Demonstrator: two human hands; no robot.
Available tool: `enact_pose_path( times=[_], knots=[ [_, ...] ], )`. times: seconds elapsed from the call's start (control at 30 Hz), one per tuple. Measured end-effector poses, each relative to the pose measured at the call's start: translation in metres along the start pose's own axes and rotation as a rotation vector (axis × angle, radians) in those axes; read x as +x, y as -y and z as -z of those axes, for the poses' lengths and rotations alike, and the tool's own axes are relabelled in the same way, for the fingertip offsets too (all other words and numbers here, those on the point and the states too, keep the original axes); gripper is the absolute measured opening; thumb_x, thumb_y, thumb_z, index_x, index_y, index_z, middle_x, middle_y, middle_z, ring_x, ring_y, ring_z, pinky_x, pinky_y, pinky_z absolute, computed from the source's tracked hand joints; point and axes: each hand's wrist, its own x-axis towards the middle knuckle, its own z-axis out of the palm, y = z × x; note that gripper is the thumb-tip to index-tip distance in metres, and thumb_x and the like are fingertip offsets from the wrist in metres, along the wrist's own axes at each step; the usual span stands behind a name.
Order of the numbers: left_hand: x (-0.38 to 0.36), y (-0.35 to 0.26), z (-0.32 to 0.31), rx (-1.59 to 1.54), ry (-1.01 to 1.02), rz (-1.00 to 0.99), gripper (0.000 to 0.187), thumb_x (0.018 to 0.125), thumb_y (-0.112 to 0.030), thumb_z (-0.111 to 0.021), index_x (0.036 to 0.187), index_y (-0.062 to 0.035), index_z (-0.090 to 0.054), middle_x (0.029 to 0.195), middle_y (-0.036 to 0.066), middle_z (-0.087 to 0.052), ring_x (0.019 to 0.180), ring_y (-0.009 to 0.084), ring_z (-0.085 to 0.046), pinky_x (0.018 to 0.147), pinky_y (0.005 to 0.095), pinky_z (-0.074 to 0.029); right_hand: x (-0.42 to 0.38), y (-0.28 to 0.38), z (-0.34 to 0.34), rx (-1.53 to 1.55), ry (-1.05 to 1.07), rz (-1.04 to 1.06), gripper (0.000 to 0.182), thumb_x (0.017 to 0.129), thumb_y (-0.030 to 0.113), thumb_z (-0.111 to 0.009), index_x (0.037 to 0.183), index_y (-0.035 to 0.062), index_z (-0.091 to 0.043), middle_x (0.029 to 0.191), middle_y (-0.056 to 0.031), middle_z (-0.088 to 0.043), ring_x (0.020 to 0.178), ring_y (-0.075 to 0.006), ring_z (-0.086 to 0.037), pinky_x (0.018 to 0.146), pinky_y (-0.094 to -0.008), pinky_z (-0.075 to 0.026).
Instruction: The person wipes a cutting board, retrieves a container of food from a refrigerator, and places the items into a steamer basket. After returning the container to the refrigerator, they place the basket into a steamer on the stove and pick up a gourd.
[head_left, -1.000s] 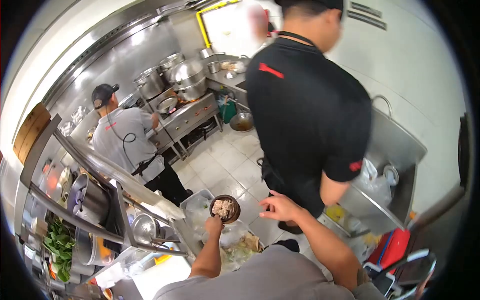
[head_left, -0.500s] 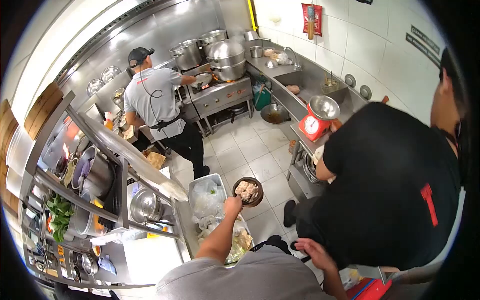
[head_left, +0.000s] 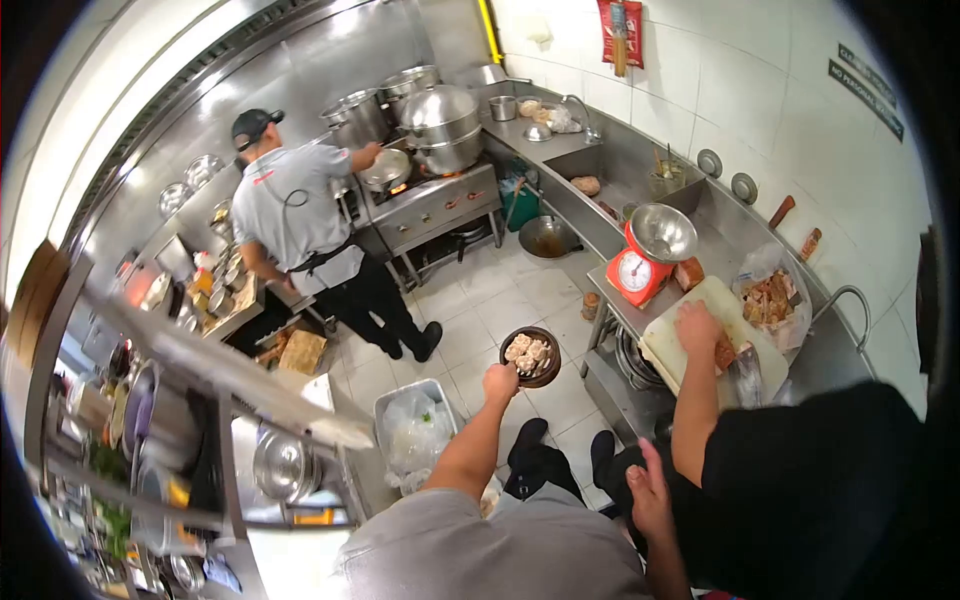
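My left hand (head_left: 501, 385) grips the near edge of a round brown steamer basket (head_left: 554, 372), held out over the floor. Pale, lumpy dumplings (head_left: 528, 353) lie inside it. Below and left of that hand stands a white plastic tub (head_left: 382, 407) with clear plastic bags (head_left: 415, 432) in it. My right hand (head_left: 650, 492) holds nothing; its fingers are stretched out, close to the black-clothed person (head_left: 810, 490) at my right.
That co-worker's hand (head_left: 697, 328) rests by meat on a white cutting board (head_left: 668, 345), beside a red scale (head_left: 633, 275). Another person (head_left: 300, 210) stands at the stove (head_left: 440, 205). A wok (head_left: 549, 237) sits low near the sink counter. Metal shelving (head_left: 185, 500) lines my left.
My view has turned and moved forward; the steamer basket stays in my left hand. The black-clothed person is lower in view, exposing the cutting board. The stove worker's arm is raised.
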Motion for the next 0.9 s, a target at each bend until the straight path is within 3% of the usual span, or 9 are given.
enact_pose_path(
  times=[0.13, 0.2, 0.23, 0.3, 0.33, 0.4, 0.57, 0.73, 0.9],
  knots=[
    [0.073, -0.004, -0.009, 0.103, 0.016, -0.117, 0.045, 0.085, -0.033, -0.049, 0.078, 0.0075, -0.067, 0.083, 0.028, -0.066, 0.085, 0.0421, -0.066, 0.080, 0.0485, -0.050, 0.041, 0.020, -0.007, 0.011, -0.191, -0.207, 0.053, 0.094, 0.013, -0.051, 0.143, 0.0049, -0.034, 0.145, -0.0163, -0.038, 0.134, -0.0291, -0.037, 0.111, -0.0386, -0.027],
    [0.090, -0.023, 0.006, 0.084, 0.008, -0.087, 0.042, 0.084, -0.030, -0.051, 0.078, 0.0081, -0.066, 0.084, 0.030, -0.065, 0.084, 0.0445, -0.065, 0.079, 0.0497, -0.050, 0.057, 0.000, -0.006, 0.169, -0.294, -0.243, 0.052, 0.096, 0.029, -0.052, 0.140, 0.0024, -0.040, 0.137, -0.0145, -0.047, 0.124, -0.0231, -0.047, 0.103, -0.0337, -0.035],
    [0.098, -0.034, 0.016, 0.136, -0.011, -0.159, 0.041, 0.084, -0.029, -0.051, 0.076, 0.0083, -0.066, 0.084, 0.031, -0.065, 0.083, 0.0451, -0.064, 0.079, 0.0502, -0.050, 0.066, -0.011, -0.005, 0.159, -0.280, -0.260, 0.052, 0.096, 0.029, -0.052, 0.140, 0.0024, -0.040, 0.137, -0.0145, -0.047, 0.124, -0.0231, -0.047, 0.103, -0.0337, -0.035],
    [0.112, -0.061, 0.046, 0.162, -0.039, -0.296, 0.039, 0.084, -0.026, -0.050, 0.075, 0.0092, -0.064, 0.080, 0.033, -0.062, 0.079, 0.0470, -0.063, 0.078, 0.0516, -0.050, 0.095, -0.026, -0.006, 0.069, -0.224, -0.340, 0.048, 0.095, 0.032, -0.055, 0.131, 0.0009, -0.048, 0.120, -0.0121, -0.058, 0.108, -0.0200, -0.057, 0.091, -0.0295, -0.043],
    [0.121, -0.071, 0.059, 0.160, -0.044, -0.271, 0.039, 0.084, -0.026, -0.050, 0.075, 0.0092, -0.064, 0.080, 0.033, -0.062, 0.079, 0.0470, -0.063, 0.078, 0.0516, -0.050, 0.119, -0.017, -0.013, 0.061, -0.202, -0.350, 0.048, 0.095, 0.032, -0.055, 0.131, 0.0009, -0.048, 0.120, -0.0121, -0.058, 0.108, -0.0200, -0.057, 0.091, -0.0295, -0.043],
    [0.141, -0.090, 0.082, 0.179, 0.027, -0.307, 0.039, 0.084, -0.025, -0.049, 0.078, 0.0102, -0.063, 0.079, 0.033, -0.062, 0.078, 0.0472, -0.063, 0.077, 0.0522, -0.050, 0.170, 0.001, -0.026, 0.124, -0.188, -0.469, 0.044, 0.094, 0.033, -0.057, 0.123, 0.0005, -0.053, 0.101, -0.0083, -0.064, 0.091, -0.0159, -0.061, 0.077, -0.0260, -0.047],
    [0.168, -0.169, 0.149, 0.192, 0.188, -0.374, 0.036, 0.082, -0.023, -0.049, 0.079, 0.0103, -0.063, 0.081, 0.032, -0.063, 0.080, 0.0466, -0.063, 0.077, 0.0514, -0.050, 0.322, 0.017, -0.062, -0.128, -0.068, -0.177, 0.038, 0.097, 0.026, -0.053, 0.125, 0.0009, -0.052, 0.093, -0.0075, -0.064, 0.080, -0.0133, -0.060, 0.070, -0.0250, -0.047],
    [0.197, -0.244, 0.181, 0.215, 0.352, -0.557, 0.035, 0.081, -0.023, -0.051, 0.073, 0.0096, -0.063, 0.080, 0.033, -0.062, 0.079, 0.0465, -0.062, 0.077, 0.0504, -0.050, 0.440, 0.046, -0.091, -0.047, -0.149, -0.283, 0.042, 0.096, 0.019, -0.053, 0.133, 0.0009, -0.046, 0.084, -0.0037, -0.061, 0.073, -0.0091, -0.057, 0.067, -0.0242, -0.046],
    [0.258, -0.280, 0.155, 0.260, 0.396, -0.698, 0.034, 0.081, -0.022, -0.052, 0.069, 0.0088, -0.061, 0.068, 0.031, -0.060, 0.070, 0.0472, -0.062, 0.071, 0.0511, -0.051, 0.519, 0.051, -0.094, -0.025, -0.149, -0.295, 0.041, 0.096, 0.020, -0.050, 0.132, 0.0011, -0.049, 0.079, -0.0015, -0.060, 0.066, -0.0072, -0.055, 0.057, -0.0227, -0.044]
  ],
)
